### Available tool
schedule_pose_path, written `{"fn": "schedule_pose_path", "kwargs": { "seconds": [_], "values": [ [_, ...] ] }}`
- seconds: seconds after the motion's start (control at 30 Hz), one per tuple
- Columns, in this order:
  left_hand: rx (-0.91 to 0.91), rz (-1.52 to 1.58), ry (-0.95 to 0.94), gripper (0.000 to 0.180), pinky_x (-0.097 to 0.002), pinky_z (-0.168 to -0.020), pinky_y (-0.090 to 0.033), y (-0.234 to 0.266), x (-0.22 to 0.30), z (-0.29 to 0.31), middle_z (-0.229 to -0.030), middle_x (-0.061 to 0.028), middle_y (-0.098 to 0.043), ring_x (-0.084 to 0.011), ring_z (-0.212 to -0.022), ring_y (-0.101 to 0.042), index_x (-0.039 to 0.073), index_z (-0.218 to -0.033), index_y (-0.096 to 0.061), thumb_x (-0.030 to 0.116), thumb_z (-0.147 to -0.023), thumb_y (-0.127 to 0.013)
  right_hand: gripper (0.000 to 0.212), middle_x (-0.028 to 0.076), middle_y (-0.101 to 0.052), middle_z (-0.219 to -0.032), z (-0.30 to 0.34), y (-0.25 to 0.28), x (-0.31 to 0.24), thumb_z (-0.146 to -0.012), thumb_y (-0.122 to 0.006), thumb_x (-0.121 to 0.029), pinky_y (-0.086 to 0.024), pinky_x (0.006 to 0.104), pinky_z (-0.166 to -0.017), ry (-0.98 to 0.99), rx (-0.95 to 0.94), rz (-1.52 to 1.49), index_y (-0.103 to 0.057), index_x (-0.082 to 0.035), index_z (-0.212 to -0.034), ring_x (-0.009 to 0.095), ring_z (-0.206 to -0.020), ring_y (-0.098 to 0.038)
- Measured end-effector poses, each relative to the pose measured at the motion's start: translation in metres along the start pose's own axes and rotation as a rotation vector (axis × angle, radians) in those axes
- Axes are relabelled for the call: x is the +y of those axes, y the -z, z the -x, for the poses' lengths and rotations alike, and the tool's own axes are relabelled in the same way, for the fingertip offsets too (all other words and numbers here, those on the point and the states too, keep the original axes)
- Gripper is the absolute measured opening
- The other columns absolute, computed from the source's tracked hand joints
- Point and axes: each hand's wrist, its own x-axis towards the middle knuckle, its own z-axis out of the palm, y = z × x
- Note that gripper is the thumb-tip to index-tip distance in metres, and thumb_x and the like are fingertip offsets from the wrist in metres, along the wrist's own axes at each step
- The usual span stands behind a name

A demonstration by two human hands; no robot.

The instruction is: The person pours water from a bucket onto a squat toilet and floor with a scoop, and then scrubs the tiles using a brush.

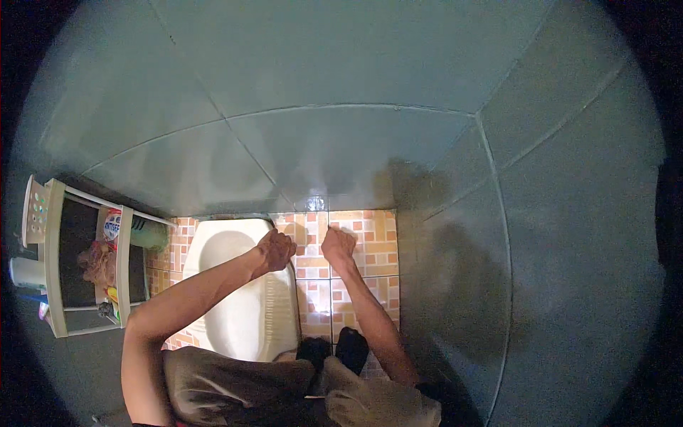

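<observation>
Your two hands, left hand (274, 250) and right hand (338, 244), were fisted, grasp unclear; one white squat toilet (235, 299) below, one shelf rack (53, 285) left.

Orange-and-white tiled floor (370, 249) with a white squat toilet pan (242, 306) (set flush) on its left.

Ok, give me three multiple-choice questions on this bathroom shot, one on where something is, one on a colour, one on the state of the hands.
1. Where is the rack?
A. left of the squat pan
B. right of it
C. on it

2. What colour are the walls?
A. red
B. blue-grey
C. yellow

3. How are the hands?
A. spread flat
B. fisted
C. out of view

Answers: 1 A, the rack stands at the left edge. 2 B, big blue-grey tiles. 3 B, left hand and right hand both look curled shut; what they grip is unclear.
</observation>
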Motion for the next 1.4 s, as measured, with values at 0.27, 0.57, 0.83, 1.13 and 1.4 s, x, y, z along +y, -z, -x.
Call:
{"fn": "schedule_pose_path", "kwargs": {
  "seconds": [0.27,0.57,0.83,1.13,1.4],
  "values": [
    [-0.047,-0.010,-0.004,0.028,-0.0431,-0.070,-0.048,0.007,0.001,0.005,-0.081,-0.0143,-0.063,-0.0301,-0.073,-0.064,0.003,-0.100,-0.061,0.022,-0.087,-0.046,0.018,0.020,-0.068,-0.081,-0.042,-0.004,0.002,-0.075,-0.053,-0.009,-0.051,0.0445,-0.066,0.090,0.102,0.093,-0.070,-0.001,-0.078,0.034,-0.075,-0.068],
    [-0.190,0.028,0.075,0.026,-0.0444,-0.080,-0.046,0.028,0.007,0.003,-0.088,-0.0109,-0.066,-0.0264,-0.088,-0.064,0.008,-0.097,-0.062,0.026,-0.081,-0.055,0.020,0.022,-0.067,-0.078,0.031,-0.010,0.012,-0.079,-0.051,-0.009,-0.052,0.0447,-0.065,0.095,-0.015,0.034,-0.069,-0.001,-0.076,0.036,-0.074,-0.067],
    [-0.174,-0.008,0.054,0.029,-0.0460,-0.078,-0.046,0.025,0.007,0.004,-0.091,-0.0132,-0.064,-0.0288,-0.087,-0.064,0.005,-0.098,-0.061,0.030,-0.083,-0.054,0.024,0.022,-0.067,-0.078,-0.017,-0.004,-0.003,-0.083,-0.048,-0.010,-0.051,0.0448,-0.065,0.051,0.049,0.035,-0.070,-0.001,-0.077,0.034,-0.073,-0.067],
    [-0.050,-0.051,-0.002,0.023,-0.0459,-0.072,-0.046,0.018,0.003,0.005,-0.082,-0.0138,-0.062,-0.0297,-0.079,-0.064,0.006,-0.093,-0.060,0.025,-0.084,-0.050,0.022,0.020,-0.066,-0.073,-0.010,-0.011,0.007,-0.084,-0.049,-0.008,-0.051,0.0435,-0.058,0.182,0.236,0.083,-0.067,0.001,-0.077,0.032,-0.067,-0.067],
    [-0.130,-0.030,0.070,0.023,-0.0430,-0.080,-0.045,0.025,0.011,0.003,-0.087,-0.0100,-0.065,-0.0259,-0.083,-0.064,0.009,-0.093,-0.062,0.026,-0.080,-0.056,0.019,0.019,-0.066,-0.068,0.112,-0.027,0.012,-0.086,-0.046,-0.009,-0.052,0.0443,-0.054,0.030,0.093,0.048,-0.062,0.002,-0.083,0.033,-0.062,-0.067]
  ]
}}
